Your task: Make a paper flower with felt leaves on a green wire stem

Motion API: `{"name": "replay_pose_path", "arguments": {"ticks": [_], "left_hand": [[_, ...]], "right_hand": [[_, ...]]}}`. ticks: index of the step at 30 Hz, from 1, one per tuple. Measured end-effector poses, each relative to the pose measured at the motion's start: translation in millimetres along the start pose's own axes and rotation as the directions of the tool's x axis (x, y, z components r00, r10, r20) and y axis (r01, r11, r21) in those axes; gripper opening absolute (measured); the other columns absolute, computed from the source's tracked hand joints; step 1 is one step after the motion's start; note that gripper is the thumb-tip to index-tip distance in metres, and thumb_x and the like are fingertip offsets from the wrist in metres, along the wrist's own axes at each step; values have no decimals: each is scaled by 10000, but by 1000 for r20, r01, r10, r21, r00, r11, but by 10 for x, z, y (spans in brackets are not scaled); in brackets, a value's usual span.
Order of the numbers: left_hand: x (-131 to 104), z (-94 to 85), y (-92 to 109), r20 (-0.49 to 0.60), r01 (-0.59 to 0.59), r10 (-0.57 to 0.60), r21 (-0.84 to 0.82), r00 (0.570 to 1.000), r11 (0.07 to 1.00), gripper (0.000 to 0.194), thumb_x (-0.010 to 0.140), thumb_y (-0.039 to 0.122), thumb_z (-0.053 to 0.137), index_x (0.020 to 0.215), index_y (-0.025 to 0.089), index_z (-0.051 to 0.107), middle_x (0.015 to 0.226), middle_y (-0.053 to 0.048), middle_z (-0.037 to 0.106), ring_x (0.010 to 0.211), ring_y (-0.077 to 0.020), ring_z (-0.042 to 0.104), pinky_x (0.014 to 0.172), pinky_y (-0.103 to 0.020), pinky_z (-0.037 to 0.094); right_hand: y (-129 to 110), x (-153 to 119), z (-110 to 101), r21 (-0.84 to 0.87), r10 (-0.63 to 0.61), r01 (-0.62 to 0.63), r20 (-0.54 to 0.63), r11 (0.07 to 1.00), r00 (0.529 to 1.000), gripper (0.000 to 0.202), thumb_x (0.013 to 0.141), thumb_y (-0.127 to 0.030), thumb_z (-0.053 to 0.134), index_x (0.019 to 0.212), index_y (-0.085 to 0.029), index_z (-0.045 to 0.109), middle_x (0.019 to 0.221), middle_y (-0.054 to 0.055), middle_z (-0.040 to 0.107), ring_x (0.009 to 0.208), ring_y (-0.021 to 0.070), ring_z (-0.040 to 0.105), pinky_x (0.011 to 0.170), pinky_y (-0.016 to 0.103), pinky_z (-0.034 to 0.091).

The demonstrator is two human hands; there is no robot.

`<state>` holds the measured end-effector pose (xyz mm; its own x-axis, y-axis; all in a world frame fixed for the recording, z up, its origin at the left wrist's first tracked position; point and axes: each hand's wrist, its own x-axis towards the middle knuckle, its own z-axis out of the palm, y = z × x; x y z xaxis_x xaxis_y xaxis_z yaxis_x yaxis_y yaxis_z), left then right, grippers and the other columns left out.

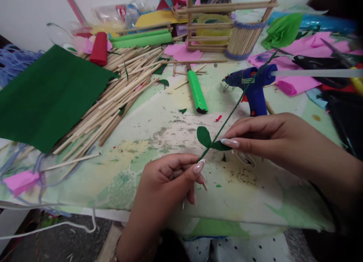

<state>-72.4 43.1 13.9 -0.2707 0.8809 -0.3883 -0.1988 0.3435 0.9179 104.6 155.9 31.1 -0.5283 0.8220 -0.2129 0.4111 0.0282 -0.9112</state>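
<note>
Between thumb and fingers, my left hand [170, 182] pinches the lower end of a thin green-wrapped stem [229, 115], which slants up to the right. Two dark green paper leaves stand out from the stem near its lower end. My right hand [263, 135] has its thumb and forefinger closed on the right leaf [219, 145], partly covering it. The left leaf [203, 136] is free and points up. Behind the stem's upper part lies a blue glue gun [256, 89] with a clear glue stick in its back. A green-handled cutter [197, 91] rests farther left.
Many thin wooden sticks [113, 99] lie heaped at left, beside a dark green paper sheet [53, 99]. At the back stands a stick frame with a small round stick basket [246, 40]. Pink paper [306, 50] and black-handled scissors [309, 63] are at right. Green scraps dot the tablecloth.
</note>
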Motion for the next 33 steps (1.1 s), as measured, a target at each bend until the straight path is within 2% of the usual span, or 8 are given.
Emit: {"name": "replay_pose_path", "arguments": {"ticks": [6,12,14,17,20,25,28,33], "left_hand": [[4,-4,-14,26,-8,8,33,1000,999,30,796,209,729,783,191,750,584,41,664,394,-9,486,382,-78,359],[49,-64,-43,38,16,-14,-38,999,999,36,790,220,738,803,187,743,582,40,681,375,-14,516,378,-74,388],[55,-65,-36,40,24,-21,-66,999,998,48,785,220,743,789,174,734,576,37,684,372,-19,529,379,-76,406],[47,-42,-21,33,30,-27,-98,999,995,64,788,222,740,798,161,725,583,33,690,365,-18,534,375,-71,408],[32,-17,-25,49,45,-39,-112,998,993,84,798,240,732,825,162,722,596,33,692,345,-18,526,357,-74,394],[30,-16,-35,50,44,-39,-96,998,994,94,811,253,720,799,160,724,589,40,671,335,-8,502,346,-73,363],[33,-14,-30,37,42,-39,-97,999,994,87,806,246,721,792,160,724,582,39,667,340,-7,492,355,-76,371],[7,-1,-32,15,51,-50,-103,999,993,51,787,217,724,779,167,729,566,44,657,334,-9,473,340,-76,370]], "right_hand": [[-7,-9,3,12,-13,13,3,1000,1000,255,729,-471,764,868,-259,789,788,17,747,660,157,654,513,247,472],[15,-19,18,-16,-186,188,-227,982,956,296,888,-472,594,887,-218,747,756,35,727,672,162,665,611,294,534],[0,-58,31,-126,-308,282,-328,951,893,246,913,-402,573,946,-206,717,782,42,703,685,164,649,623,312,531],[-18,-153,36,-397,-594,452,-397,799,700,183,863,-219,612,1041,-214,653,871,53,658,785,185,635,724,348,531],[3,-241,18,-562,-794,601,-183,568,579,286,776,-66,597,999,-245,588,968,50,652,886,184,648,812,331,543],[127,-254,-7,-562,-862,786,235,257,449,246,800,-35,540,960,-222,523,1144,95,652,1125,194,625,964,346,524],[181,-211,15,-536,-853,815,301,219,427,182,855,-51,496,973,-185,533,1161,123,644,1171,191,601,977,357,522],[193,-195,58,-560,-840,795,294,234,455,145,868,-48,486,889,-182,538,1176,122,626,1189,170,566,1031,337,475]]}}
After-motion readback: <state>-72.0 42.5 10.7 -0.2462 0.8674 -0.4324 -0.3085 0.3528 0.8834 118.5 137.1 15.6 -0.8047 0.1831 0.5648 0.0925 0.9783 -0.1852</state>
